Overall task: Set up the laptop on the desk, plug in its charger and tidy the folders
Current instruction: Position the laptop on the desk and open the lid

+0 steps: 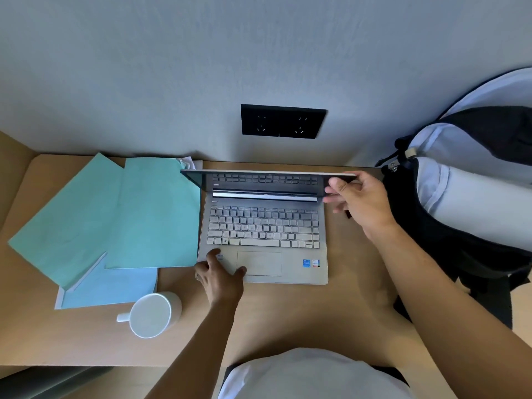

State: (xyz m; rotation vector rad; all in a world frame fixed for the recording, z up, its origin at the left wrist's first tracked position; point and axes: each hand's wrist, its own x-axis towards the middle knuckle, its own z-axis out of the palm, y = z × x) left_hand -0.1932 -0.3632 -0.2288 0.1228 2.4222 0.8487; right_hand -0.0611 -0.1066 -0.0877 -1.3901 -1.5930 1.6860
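- The laptop [263, 234] sat at the centre of the frame on the desk [288, 318], its base flat and its long axis running left to right, parallel to the wall at the top of the frame.
- The right hand [359, 200] pinched the upper right corner of the lid [259, 182], thumb on the near face and fingers curled round the edge, so it was grasping the screen.
- The lid stood part open and leaned toward the viewer; the keyboard showed as a reflection in the dark screen.
- The left hand [220, 273] pressed spread fingers on the palm rest at the lower left of the base, beside the touchpad; it held nothing, only steadied the base.
- The hinge ran crosswise just below the gripped corner, so any further opening would, by my judgement, swing the lid up and away toward the wall, with the right hand the one placed to do it.
- The wall socket [283, 121] lay directly above the laptop in the frame; no charger or cable could be seen.
- The folders [115, 214], turquoise and pale blue, lay fanned and overlapping at centre left, one touching the laptop's left edge, not yet tidied.
- A white mug [152, 313] stood at lower left, and a backpack [472, 197] filled the right edge.
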